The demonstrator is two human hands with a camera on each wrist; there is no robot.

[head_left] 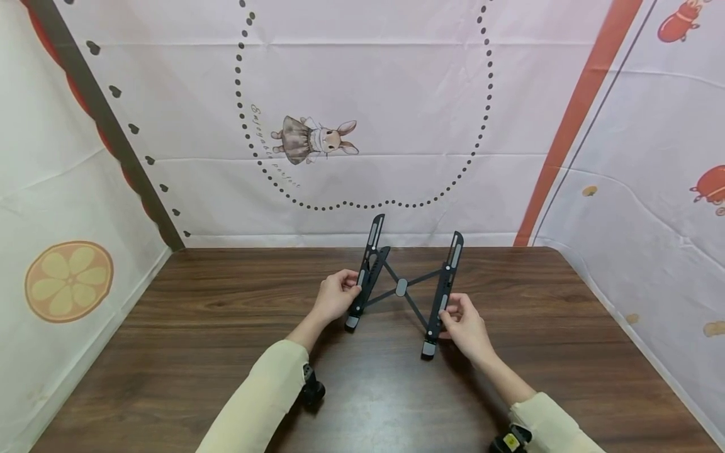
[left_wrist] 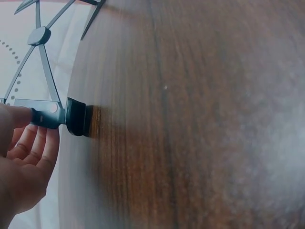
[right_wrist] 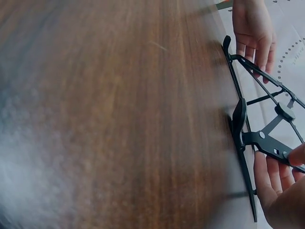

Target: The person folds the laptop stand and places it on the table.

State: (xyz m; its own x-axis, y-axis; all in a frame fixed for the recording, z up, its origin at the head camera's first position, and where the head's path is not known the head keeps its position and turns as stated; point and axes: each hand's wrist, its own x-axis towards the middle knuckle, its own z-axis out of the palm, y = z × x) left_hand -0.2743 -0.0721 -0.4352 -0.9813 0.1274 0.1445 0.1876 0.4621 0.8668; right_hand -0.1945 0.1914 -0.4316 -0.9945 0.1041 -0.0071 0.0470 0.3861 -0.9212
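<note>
A black folding laptop stand (head_left: 401,287) with grey pads is spread on the wooden table, its two long side rails joined by crossed bars at a grey hub. My left hand (head_left: 337,294) pinches the left rail near its lower half, thumb on top and fingers beneath. On the other side my right hand (head_left: 466,325) grips the right rail the same way. In the left wrist view the left hand (left_wrist: 28,162) holds the rail close to its upturned front lip. The right wrist view shows both hands on the stand (right_wrist: 267,143), the right hand (right_wrist: 283,191) being nearer.
The brown wooden table (head_left: 226,390) extends around the stand. A white printed cloth (head_left: 419,113) hangs behind it and along both sides. Small black cameras (head_left: 311,387) are strapped to both wrists.
</note>
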